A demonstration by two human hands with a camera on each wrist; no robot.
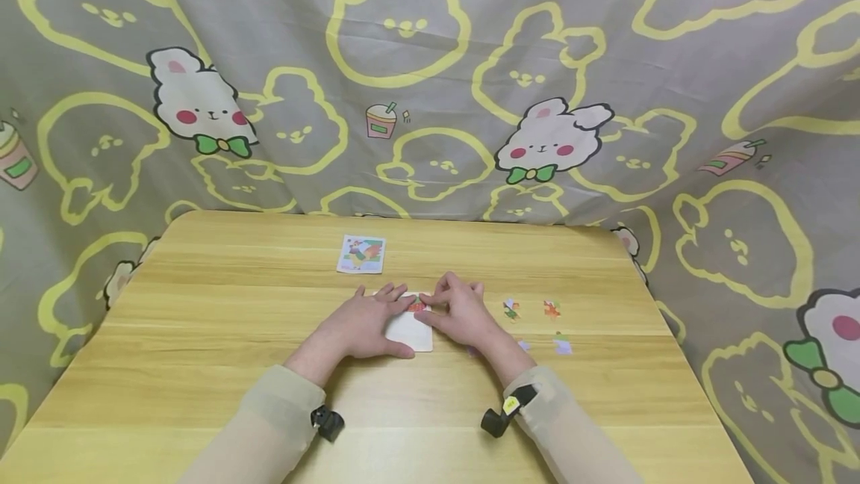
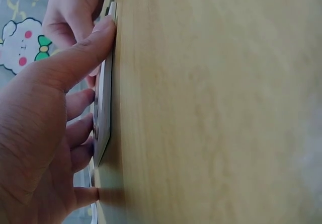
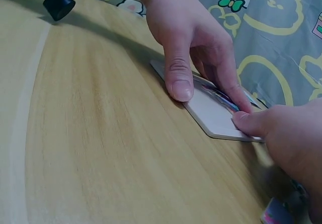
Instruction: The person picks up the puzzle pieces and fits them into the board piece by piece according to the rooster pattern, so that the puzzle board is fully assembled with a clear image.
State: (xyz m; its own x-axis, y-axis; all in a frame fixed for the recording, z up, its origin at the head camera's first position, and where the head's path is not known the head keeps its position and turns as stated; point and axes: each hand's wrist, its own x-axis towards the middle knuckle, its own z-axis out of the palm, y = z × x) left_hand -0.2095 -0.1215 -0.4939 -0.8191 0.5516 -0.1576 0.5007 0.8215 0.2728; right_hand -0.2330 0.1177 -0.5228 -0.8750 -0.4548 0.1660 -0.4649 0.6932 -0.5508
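Observation:
A thin white puzzle board (image 1: 415, 336) lies flat on the table between both hands. On its far right part sits a red puzzle piece (image 1: 417, 306). My left hand (image 1: 366, 325) is spread over the board's left side; its thumb (image 3: 181, 87) rests at the near edge and its fingers reach across the pieces at the far side. From the right, my right hand (image 1: 462, 311) pinches the red piece between thumb and forefinger. The right thumb (image 3: 247, 123) lies low over the board, and the forefinger is mostly hidden in the right wrist view.
Several loose puzzle pieces (image 1: 552, 309) lie right of the board, some partly behind the right forearm. Behind the board is a square picture card (image 1: 360, 264) with a colourful bird. A patterned curtain (image 1: 430, 110) hangs behind the wooden table (image 1: 235, 282).

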